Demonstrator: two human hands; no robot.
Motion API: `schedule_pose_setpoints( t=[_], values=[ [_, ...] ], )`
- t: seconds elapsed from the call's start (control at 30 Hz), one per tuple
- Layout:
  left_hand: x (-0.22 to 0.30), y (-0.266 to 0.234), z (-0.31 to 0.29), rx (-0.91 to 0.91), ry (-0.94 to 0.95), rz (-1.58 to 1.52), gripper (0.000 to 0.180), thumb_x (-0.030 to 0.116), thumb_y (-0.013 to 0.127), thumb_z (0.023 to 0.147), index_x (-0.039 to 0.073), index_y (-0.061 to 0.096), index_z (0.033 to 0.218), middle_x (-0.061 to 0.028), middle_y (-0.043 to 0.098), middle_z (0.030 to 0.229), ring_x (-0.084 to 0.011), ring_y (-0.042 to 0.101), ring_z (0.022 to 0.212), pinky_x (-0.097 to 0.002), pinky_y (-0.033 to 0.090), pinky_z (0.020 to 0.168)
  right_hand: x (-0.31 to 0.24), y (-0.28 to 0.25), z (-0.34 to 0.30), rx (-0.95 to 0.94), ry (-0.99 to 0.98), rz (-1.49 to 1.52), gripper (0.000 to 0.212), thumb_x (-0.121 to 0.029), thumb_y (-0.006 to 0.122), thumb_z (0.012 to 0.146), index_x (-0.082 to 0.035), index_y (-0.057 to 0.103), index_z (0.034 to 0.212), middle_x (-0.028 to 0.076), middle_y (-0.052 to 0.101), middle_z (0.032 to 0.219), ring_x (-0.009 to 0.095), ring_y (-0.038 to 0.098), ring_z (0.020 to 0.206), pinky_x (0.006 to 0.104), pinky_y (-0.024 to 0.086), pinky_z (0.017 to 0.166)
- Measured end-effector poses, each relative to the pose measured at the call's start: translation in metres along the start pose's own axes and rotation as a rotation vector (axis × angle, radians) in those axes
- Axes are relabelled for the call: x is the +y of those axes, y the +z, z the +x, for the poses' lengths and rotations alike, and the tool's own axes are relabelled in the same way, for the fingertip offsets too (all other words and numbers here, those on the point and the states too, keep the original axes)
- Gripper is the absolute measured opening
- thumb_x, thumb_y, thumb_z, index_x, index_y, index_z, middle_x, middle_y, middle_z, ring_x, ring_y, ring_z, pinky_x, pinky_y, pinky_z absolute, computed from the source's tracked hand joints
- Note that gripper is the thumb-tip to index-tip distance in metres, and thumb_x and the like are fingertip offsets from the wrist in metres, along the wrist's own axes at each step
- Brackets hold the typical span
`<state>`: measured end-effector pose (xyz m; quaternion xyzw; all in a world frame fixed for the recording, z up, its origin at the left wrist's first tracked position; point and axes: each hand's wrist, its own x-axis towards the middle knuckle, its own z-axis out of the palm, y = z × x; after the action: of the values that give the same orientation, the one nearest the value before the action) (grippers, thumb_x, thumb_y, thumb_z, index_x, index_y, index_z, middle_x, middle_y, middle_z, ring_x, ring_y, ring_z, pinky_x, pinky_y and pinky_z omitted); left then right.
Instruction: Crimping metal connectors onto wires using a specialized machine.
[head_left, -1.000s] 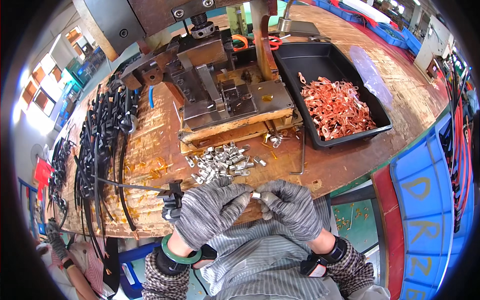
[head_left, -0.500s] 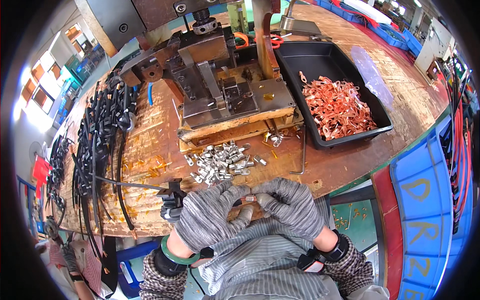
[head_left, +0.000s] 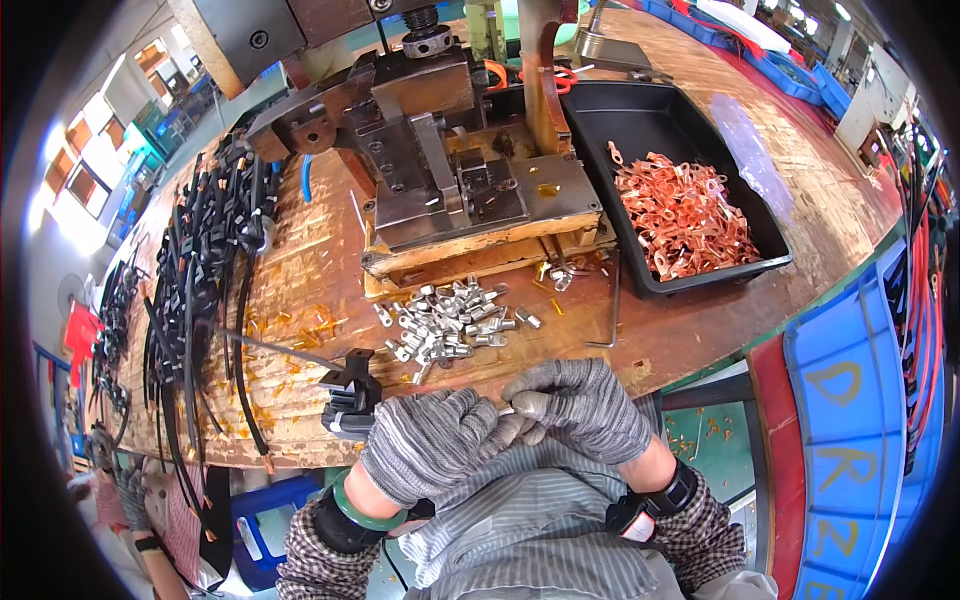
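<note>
My left hand [head_left: 425, 445], in a grey knitted glove, is closed round a black cable. The cable's black connector block [head_left: 350, 395] sticks out beside the wrist side of the hand, over the table's front edge. My right hand [head_left: 585, 408], gloved alike, pinches thumb against fingers at the fingertips of the left. A small pale bit shows between the two hands; what the right fingers hold is mostly hidden. Just beyond the hands lies a loose heap of silver cable lugs [head_left: 450, 325] on the wooden table [head_left: 300, 400].
A metal press [head_left: 470, 190] stands behind the lugs. To its right a black tray [head_left: 640, 110] holds copper lugs [head_left: 680, 215], with a hex key [head_left: 615, 310] nearby. Black cables [head_left: 200, 260] lie bundled at left. A blue bin [head_left: 850, 420] stands right; another person's arm [head_left: 135, 500] shows lower left.
My hands have come together, and the copper cable end that showed between them is now covered. The right fingers have closed in on the left fingertips. The view has shifted slightly.
</note>
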<state>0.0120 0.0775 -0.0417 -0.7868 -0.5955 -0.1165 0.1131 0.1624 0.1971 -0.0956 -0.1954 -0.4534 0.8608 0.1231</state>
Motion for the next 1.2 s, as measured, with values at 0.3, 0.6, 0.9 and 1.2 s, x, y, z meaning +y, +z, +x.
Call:
schedule_pose_setpoints(
  t=[0.3,0.6,0.9,1.2],
  values=[
    [-0.013,-0.001,-0.050,0.338,-0.111,0.172,0.059,0.050,0.071,0.063,0.014,0.053,0.106,-0.0088,0.051,0.100,-0.0238,0.054,0.089,-0.0340,0.048,0.072,-0.001,0.007,0.010,0.097,0.046,-0.034,0.025,-0.015,0.063,0.082,0.004,0.061,0.098,0.008,0.063,0.080,0.013,0.062,0.074,0.0247,0.054,0.063],
    [-0.029,0.026,-0.119,0.359,-0.832,0.116,0.065,0.031,0.081,0.061,0.006,0.049,0.110,-0.0133,0.044,0.117,-0.0282,0.047,0.107,-0.0384,0.045,0.088,0.002,0.007,0.012,0.087,-0.038,-0.048,0.023,-0.014,0.064,0.082,0.004,0.062,0.097,0.008,0.063,0.077,0.012,0.062,0.070,0.0239,0.053,0.063],
    [-0.030,0.040,-0.114,0.552,-0.918,-0.362,0.048,0.025,0.078,0.064,0.002,0.059,0.102,-0.0134,0.051,0.119,-0.0254,0.047,0.113,-0.0383,0.040,0.094,0.005,0.005,0.008,0.149,-0.078,-0.058,0.021,-0.013,0.064,0.082,0.004,0.062,0.095,0.008,0.064,0.078,0.012,0.061,0.070,0.0235,0.051,0.063],
    [0.015,-0.032,-0.039,1.068,-0.805,-0.683,0.069,0.024,0.076,0.070,-0.001,0.041,0.123,-0.0160,0.049,0.118,-0.0222,0.047,0.111,-0.0357,0.041,0.094,-0.029,0.013,0.010,0.092,-0.224,0.183,0.020,-0.015,0.062,0.084,0.002,0.061,0.095,0.005,0.062,0.073,0.010,0.056,0.060,0.0216,0.046,0.054]
  ],
)
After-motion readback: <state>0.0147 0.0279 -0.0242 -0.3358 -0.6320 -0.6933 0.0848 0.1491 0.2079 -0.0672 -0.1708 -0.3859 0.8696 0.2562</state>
